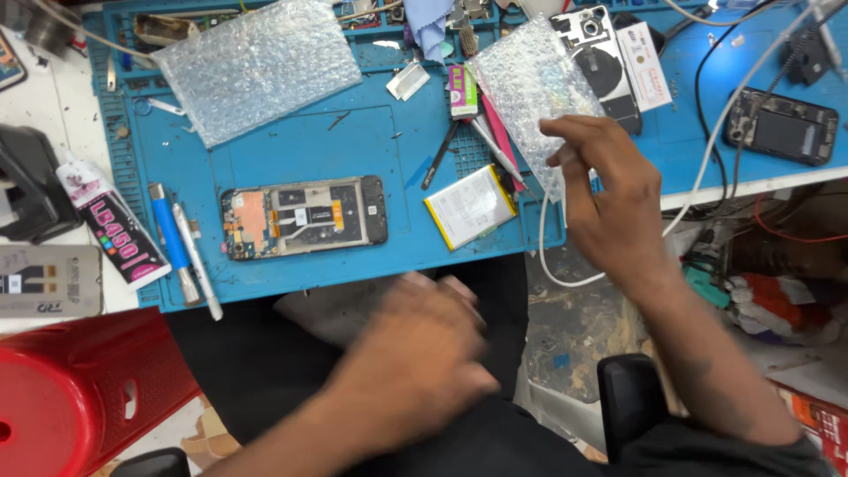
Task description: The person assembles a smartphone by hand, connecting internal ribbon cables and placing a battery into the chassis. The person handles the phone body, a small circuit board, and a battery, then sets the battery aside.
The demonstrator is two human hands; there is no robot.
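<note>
My right hand (609, 199) holds a small bubble-wrap pouch (530, 88) by its lower edge, above the right end of the blue work mat (353, 141). My left hand (424, 353) is blurred, low over my lap below the mat's front edge, fingers curled; whether it holds anything I cannot tell. An opened phone (305, 216) with its insides showing lies on the mat. A flat battery (471, 206) with a yellow edge lies right of it.
A larger bubble-wrap sheet (256, 62) lies at the mat's back left. Blue-handled screwdrivers (181, 252) and a glue tube (110, 225) lie at left. Tweezers (440, 155), a phone back cover (601, 62), another phone (782, 124), white cable (707, 159) and a red stool (79, 389).
</note>
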